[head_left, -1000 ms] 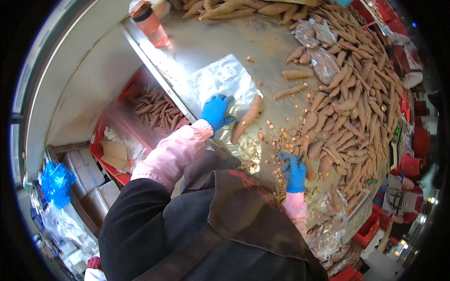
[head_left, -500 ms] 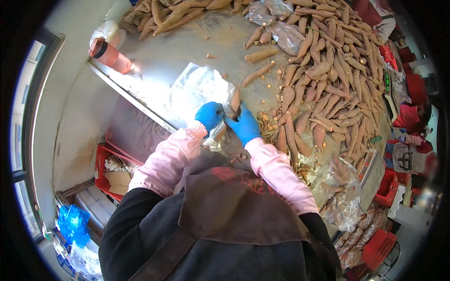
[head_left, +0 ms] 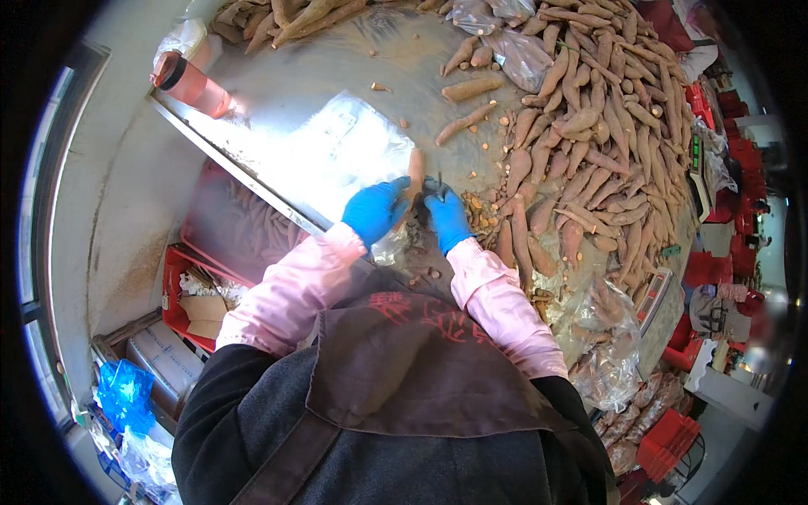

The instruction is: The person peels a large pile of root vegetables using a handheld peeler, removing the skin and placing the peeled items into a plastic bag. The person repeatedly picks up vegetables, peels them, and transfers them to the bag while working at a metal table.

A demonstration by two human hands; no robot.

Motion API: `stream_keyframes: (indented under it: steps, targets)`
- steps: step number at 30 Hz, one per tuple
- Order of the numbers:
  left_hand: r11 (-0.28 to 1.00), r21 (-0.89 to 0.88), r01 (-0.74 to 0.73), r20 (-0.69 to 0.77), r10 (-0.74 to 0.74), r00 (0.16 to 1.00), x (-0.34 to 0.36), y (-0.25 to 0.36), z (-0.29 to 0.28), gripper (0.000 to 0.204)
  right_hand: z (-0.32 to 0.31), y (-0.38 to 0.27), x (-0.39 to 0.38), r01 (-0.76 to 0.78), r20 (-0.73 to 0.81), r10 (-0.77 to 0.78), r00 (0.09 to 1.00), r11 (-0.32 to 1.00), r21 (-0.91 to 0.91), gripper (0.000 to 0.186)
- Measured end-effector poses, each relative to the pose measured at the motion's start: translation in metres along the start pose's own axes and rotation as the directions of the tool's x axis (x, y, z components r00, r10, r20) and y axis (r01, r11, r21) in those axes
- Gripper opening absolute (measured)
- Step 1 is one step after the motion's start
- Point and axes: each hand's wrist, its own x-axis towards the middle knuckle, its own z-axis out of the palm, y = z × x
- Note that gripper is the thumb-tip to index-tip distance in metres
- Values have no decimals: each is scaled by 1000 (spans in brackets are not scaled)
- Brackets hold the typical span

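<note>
My left hand (head_left: 374, 213), in a blue glove, is closed around a long sweet potato (head_left: 415, 168) held at a slant over the metal table (head_left: 295, 63). My right hand (head_left: 448, 220), also gloved, is closed just right of it, on a small dark thing I cannot make out. A clear plastic bag (head_left: 349, 139), shining in the light, lies under and beyond my left hand. Small cut pieces (head_left: 481, 220) of sweet potato lie beside my right hand.
A large heap of sweet potatoes (head_left: 606, 126) covers the right side, with bagged ones (head_left: 518, 59) in it. A pink bottle (head_left: 198, 88) lies near the left edge. Red crates (head_left: 189, 311) are below left. A scale (head_left: 697, 172) and more crates (head_left: 665, 442) are at the right.
My right hand has come up from the pile of cut pieces to beside my left, which has taken hold of the sweet potato that lay on the bag. The view has shifted.
</note>
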Motion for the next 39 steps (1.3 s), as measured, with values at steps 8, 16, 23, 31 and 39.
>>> stream_keyframes:
  steps: [8,16,23,31,39]
  targets:
    - [527,-798,294,257,-144,956,20,-8,1,50,-6,-50,-38,-186,109,152,982,875,447,3]
    - [-213,-915,342,317,144,937,3,11,-18,47,-19,-54,-67,50,-14,-49,999,933,357,10]
    - [-227,-931,285,225,256,940,-10,22,-20,54,-21,-60,-86,236,-60,-229,972,915,327,15]
    - [-685,-686,244,99,245,964,-2,40,-21,57,-25,-81,-105,275,-65,-267,962,926,259,22]
    - [-621,-695,362,189,328,925,-20,60,-27,52,-27,-70,-102,232,-74,-219,973,922,309,23]
